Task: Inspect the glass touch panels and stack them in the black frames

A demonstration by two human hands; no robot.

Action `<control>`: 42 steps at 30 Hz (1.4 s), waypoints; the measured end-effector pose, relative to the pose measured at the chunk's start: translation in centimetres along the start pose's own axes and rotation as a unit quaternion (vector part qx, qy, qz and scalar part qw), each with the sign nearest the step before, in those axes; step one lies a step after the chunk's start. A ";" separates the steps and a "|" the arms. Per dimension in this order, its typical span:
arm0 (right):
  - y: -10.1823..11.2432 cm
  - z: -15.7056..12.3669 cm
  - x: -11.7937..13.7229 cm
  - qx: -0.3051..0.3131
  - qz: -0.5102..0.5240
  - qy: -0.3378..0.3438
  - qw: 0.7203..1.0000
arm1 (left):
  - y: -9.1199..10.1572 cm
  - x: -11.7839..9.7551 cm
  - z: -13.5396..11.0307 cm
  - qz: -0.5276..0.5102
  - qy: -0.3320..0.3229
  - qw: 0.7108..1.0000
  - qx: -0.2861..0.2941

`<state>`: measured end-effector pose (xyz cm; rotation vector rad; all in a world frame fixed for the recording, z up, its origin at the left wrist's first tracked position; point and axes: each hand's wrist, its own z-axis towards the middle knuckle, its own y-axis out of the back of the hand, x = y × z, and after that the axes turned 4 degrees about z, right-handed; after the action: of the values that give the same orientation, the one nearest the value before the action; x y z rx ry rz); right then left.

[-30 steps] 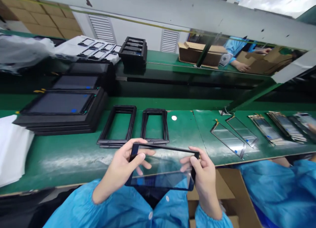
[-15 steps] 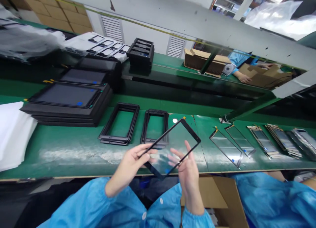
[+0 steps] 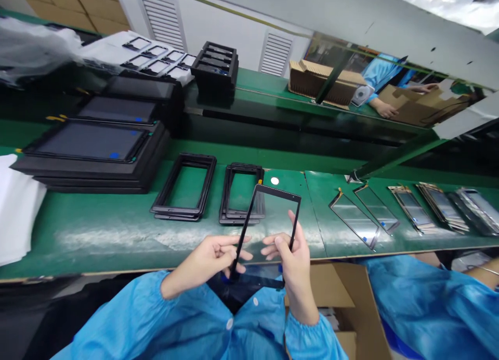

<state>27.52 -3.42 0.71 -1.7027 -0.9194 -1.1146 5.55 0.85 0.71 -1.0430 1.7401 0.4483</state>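
Note:
Between my two hands is a clear glass touch panel [image 3: 268, 214] with a black border, tilted up over the bench's front edge. My left hand [image 3: 216, 258] grips its left edge, thumb in front and fingers showing through the glass behind. On the opposite edge, my right hand [image 3: 294, 256] has its thumb on the border and fingers behind. A small orange tab sticks out at the panel's top left corner. Just beyond it lie a stack of black frames [image 3: 224, 194] and, further left, another stack of black frames [image 3: 163, 212].
Black trays [image 3: 97, 175] carrying dark screens stand at the left, beside white sheets [image 3: 17, 214]. To the right lie two glass panels [image 3: 354, 220] and stacked panels [image 3: 413, 209]. A carton [image 3: 366, 303] sits below the bench edge. Blue sleeves [image 3: 429, 303] of another person are close on the right.
The panel has turned from a diagonal slant to nearly upright. My right thumb has come over onto its right border. The view has shifted slightly.

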 end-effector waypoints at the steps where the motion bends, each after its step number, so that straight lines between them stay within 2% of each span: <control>1: -0.1 0.0 0.0 -0.003 -0.001 0.001 1.000 | -0.1 0.1 0.0 0.001 0.004 1.000 0.004; 9: 0.0 0.0 -0.8 -0.041 0.015 -0.004 0.999 | -0.3 -0.4 -0.8 -0.080 -0.033 0.993 0.082; 19: 0.3 -0.4 -0.7 -0.075 0.038 -0.013 0.996 | -0.7 -0.2 -0.4 -0.055 -0.046 0.994 0.085; 26: 0.7 -0.5 -0.8 -0.063 0.053 -0.019 0.996 | -0.8 -0.6 0.4 -0.052 -0.066 0.995 0.054; 31: 0.1 -2.0 -2.0 -0.010 0.035 -0.027 0.999 | -0.2 -2.4 2.0 -0.078 -0.146 0.986 0.001; 36: 0.1 -2.8 -2.9 0.008 0.039 -0.035 0.999 | -0.1 -4.1 2.9 -0.076 -0.113 0.990 -0.039; 39: 0.0 -2.5 -2.8 -0.026 0.053 -0.025 0.998 | -0.5 -3.5 2.3 -0.071 -0.102 0.992 -0.027; 42: -0.5 -1.8 -2.6 -0.096 0.100 0.002 0.990 | -1.0 -1.8 1.4 -0.091 -0.093 0.991 -0.014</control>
<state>25.69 -5.17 -1.17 -1.9014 -0.6382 -1.0993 7.36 2.09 1.86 -1.1323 1.4644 0.4400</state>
